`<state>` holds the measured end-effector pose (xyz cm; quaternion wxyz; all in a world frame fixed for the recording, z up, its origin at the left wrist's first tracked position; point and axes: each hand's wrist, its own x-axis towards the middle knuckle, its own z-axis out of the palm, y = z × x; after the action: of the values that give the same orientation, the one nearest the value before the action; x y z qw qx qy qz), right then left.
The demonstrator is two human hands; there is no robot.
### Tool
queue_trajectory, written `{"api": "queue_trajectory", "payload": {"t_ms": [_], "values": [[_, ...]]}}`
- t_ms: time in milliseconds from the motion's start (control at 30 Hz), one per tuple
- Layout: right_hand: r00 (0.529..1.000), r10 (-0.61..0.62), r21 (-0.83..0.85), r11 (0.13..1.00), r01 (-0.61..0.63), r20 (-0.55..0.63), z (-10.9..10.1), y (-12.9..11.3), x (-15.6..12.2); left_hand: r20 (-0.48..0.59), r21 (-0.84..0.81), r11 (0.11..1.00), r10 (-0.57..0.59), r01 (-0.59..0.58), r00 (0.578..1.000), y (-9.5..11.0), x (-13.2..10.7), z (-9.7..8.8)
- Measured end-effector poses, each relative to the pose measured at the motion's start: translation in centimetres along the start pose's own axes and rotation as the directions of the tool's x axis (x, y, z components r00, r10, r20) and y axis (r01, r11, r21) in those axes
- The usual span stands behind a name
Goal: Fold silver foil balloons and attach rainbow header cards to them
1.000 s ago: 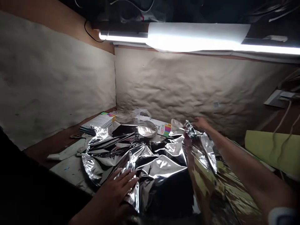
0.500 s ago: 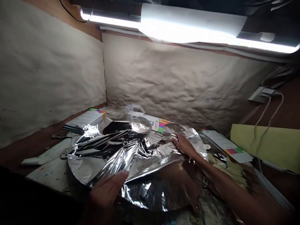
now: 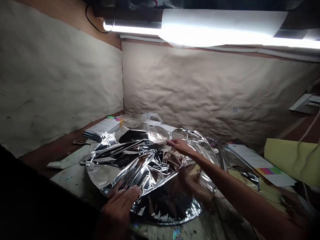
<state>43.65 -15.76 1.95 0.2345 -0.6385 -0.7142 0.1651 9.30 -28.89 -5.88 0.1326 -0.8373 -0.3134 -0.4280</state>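
Observation:
A flat, crumpled silver foil balloon (image 3: 150,168) with rounded lobes and small tabs at its rim spreads over the worktop in front of me. My left hand (image 3: 120,203) lies on its near left part, fingers stretched out together. Toward the upper middle, my right hand (image 3: 177,145) has its fingertips pinched at the foil near the notch between two upper lobes. The exact edge between those fingertips is too small to make out. Shiny folds run between the two hands.
Printed card stacks lie at the left (image 3: 103,128) and right (image 3: 257,163). A yellow sheet (image 3: 291,160) stands at far right near hanging white cables. Paper-covered walls (image 3: 200,90) enclose the worktop (image 3: 66,178), and a tube light (image 3: 135,30) hangs above.
My right hand has moved left from lying on the right lobe and its fingers have closed on the foil. My left hand stays on the balloon. The view has shifted slightly.

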Motion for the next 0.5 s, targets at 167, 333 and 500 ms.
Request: {"api": "queue_trajectory", "payload": {"t_ms": [167,333,500], "values": [[0.986,-0.055,0.083,0.996,0.043,0.158,3.6,-3.7,1.6,0.081,0.075,0.987,0.136,-0.142,0.987,-0.9,-0.2,-0.5],[0.997,-0.066,0.031,0.997,0.065,0.028,3.6,-5.4,1.5,0.132,0.171,0.963,0.185,-0.206,0.974,-2.1,-1.2,-0.3],[0.959,-0.207,-0.226,0.961,0.162,-0.191,3.6,-4.8,-5.0,0.138,0.122,0.957,0.247,-0.264,0.959,-2.5,-1.6,-0.1]]}}
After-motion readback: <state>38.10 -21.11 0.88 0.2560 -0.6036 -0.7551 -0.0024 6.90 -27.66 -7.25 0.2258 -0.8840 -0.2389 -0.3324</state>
